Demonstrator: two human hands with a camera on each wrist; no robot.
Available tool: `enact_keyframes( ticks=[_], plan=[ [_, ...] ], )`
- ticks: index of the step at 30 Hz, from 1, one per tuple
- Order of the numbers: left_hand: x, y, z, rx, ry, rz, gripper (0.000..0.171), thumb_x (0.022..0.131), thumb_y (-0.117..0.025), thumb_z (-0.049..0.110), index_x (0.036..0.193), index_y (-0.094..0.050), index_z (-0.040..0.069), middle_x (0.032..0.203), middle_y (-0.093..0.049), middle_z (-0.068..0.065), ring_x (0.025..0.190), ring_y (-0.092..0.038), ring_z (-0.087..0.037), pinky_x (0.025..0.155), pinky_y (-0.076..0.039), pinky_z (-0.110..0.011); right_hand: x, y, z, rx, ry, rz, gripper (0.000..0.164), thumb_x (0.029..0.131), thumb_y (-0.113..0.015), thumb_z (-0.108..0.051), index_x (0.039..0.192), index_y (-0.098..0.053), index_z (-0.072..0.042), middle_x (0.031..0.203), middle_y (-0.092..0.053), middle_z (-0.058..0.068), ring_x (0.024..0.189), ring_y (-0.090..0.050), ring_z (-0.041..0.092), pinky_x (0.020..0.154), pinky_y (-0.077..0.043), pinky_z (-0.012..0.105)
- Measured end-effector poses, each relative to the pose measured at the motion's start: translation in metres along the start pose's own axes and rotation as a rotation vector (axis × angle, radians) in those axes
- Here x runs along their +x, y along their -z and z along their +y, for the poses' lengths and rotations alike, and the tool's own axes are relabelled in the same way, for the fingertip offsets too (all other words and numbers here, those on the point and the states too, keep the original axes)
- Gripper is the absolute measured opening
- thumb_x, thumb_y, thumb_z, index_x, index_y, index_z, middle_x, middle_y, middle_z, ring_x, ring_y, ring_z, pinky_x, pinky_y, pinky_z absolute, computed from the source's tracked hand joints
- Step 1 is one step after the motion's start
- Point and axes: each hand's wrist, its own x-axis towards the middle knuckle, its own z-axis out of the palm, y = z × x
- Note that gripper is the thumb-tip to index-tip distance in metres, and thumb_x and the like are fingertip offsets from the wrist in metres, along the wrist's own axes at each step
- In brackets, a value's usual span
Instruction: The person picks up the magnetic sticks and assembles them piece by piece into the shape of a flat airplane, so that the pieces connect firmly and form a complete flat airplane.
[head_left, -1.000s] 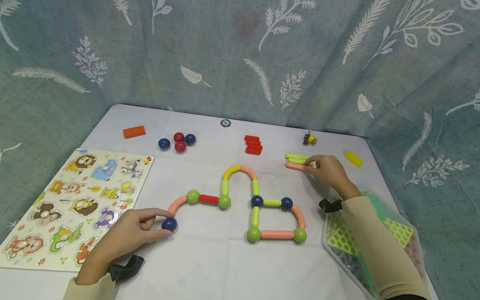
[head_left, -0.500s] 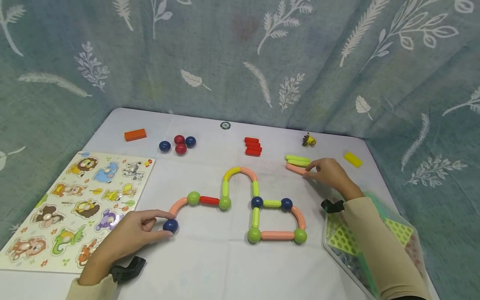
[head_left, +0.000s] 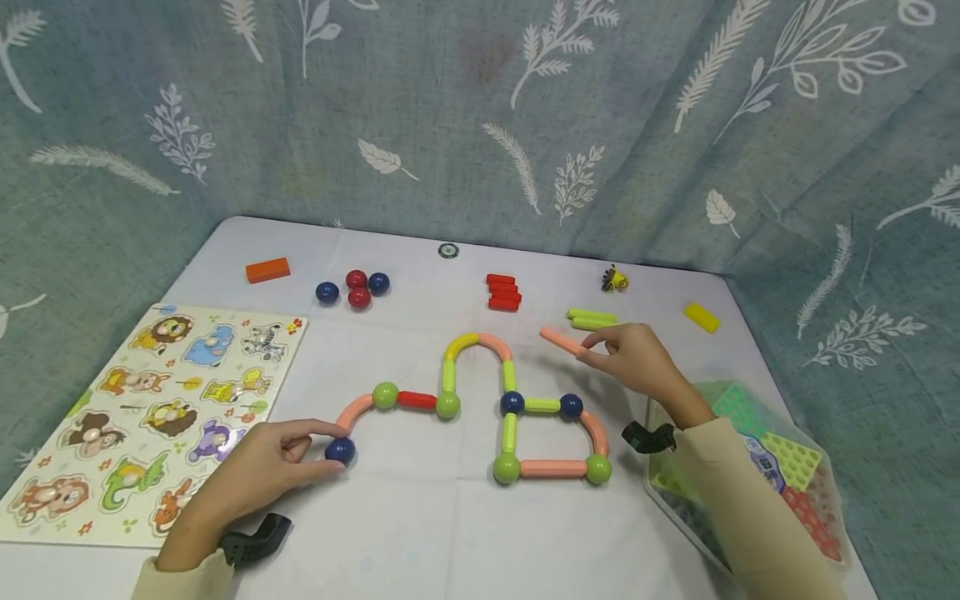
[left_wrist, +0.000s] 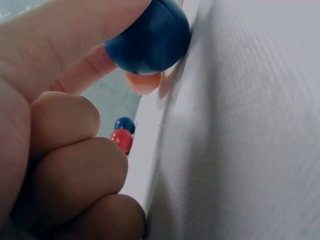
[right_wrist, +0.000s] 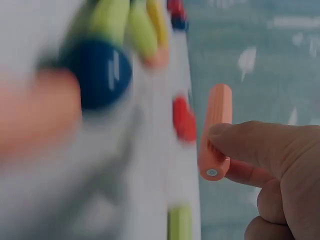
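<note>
My left hand [head_left: 262, 467] pinches a dark blue ball [head_left: 341, 451] between thumb and forefinger; in the left wrist view the ball [left_wrist: 150, 40] sits against the white tabletop. A curved salmon rod [head_left: 356, 410] joins this ball to a chain of green and blue balls with red, green, yellow and salmon rods. My right hand [head_left: 633, 358] pinches a straight salmon rod [head_left: 561, 341] at one end, to the right of the chain's arch. In the right wrist view, the rod [right_wrist: 217, 130] is held up off the table, a small metal disc showing in its near end.
Two green rods [head_left: 592, 319] and several red rods [head_left: 503, 293] lie at the back, with loose red and blue balls [head_left: 359, 297] further left. An animal puzzle board [head_left: 172, 400] is at left. A clear plastic box [head_left: 806, 500] stands under the right forearm.
My right hand has drawn the straight salmon rod away from the green rods, lifting it leftward toward the chain. The left hand stays on the blue ball.
</note>
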Motion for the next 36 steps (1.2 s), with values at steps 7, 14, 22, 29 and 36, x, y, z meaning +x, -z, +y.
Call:
enact_keyframes(
  ticks=[7,14,22,29,36],
  plan=[
    [0.000,0.000,0.000,0.014,-0.015,0.008,0.041,0.066,-0.076,0.056,0.102,-0.067,0.040,0.051,-0.033,0.009,0.046,-0.031,-0.006,0.042,-0.029,-0.026,-0.016,-0.033,-0.070,0.077,0.098,-0.056,0.017,0.079,-0.073,-0.042,0.088,-0.071,-0.028,0.046,-0.029,-0.008,0.041,-0.023,0.007,0.041,-0.021,0.024],
    [-0.002,0.000,0.003,0.009,0.000,-0.022,0.040,0.065,-0.077,0.055,0.100,-0.067,0.039,0.051,-0.033,0.009,0.046,-0.032,-0.006,0.044,-0.030,-0.025,-0.030,-0.075,-0.138,0.015,0.312,-0.203,0.016,0.082,-0.069,-0.040,0.091,-0.072,-0.028,0.044,-0.030,-0.013,0.040,-0.029,0.004,0.043,-0.022,0.022],
    [-0.002,-0.001,0.010,-0.018,0.028,-0.103,0.043,0.061,-0.080,0.053,0.098,-0.068,0.036,0.052,-0.033,0.008,0.049,-0.032,-0.008,0.046,-0.030,-0.026,-0.037,-0.104,-0.165,-0.043,0.460,-0.245,0.018,0.082,-0.069,-0.040,0.091,-0.073,-0.025,0.047,-0.040,-0.019,0.046,-0.034,0.000,0.045,-0.027,0.019],
    [-0.003,-0.002,0.011,0.009,0.035,-0.130,0.043,0.058,-0.080,0.055,0.095,-0.066,0.038,0.052,-0.036,0.007,0.049,-0.034,-0.008,0.047,-0.030,-0.026,-0.037,-0.111,-0.169,-0.038,0.479,-0.237,0.017,0.082,-0.069,-0.039,0.090,-0.073,-0.024,0.044,-0.036,-0.017,0.045,-0.032,0.000,0.046,-0.026,0.019],
    [-0.002,-0.004,0.011,0.007,-0.025,-0.115,0.040,0.059,-0.080,0.055,0.094,-0.066,0.039,0.051,-0.035,0.010,0.048,-0.032,-0.006,0.046,-0.030,-0.026,-0.034,-0.117,-0.174,-0.047,0.486,-0.238,0.018,0.083,-0.069,-0.040,0.092,-0.072,-0.025,0.049,-0.041,-0.020,0.047,-0.034,0.000,0.046,-0.027,0.018]
  ],
)
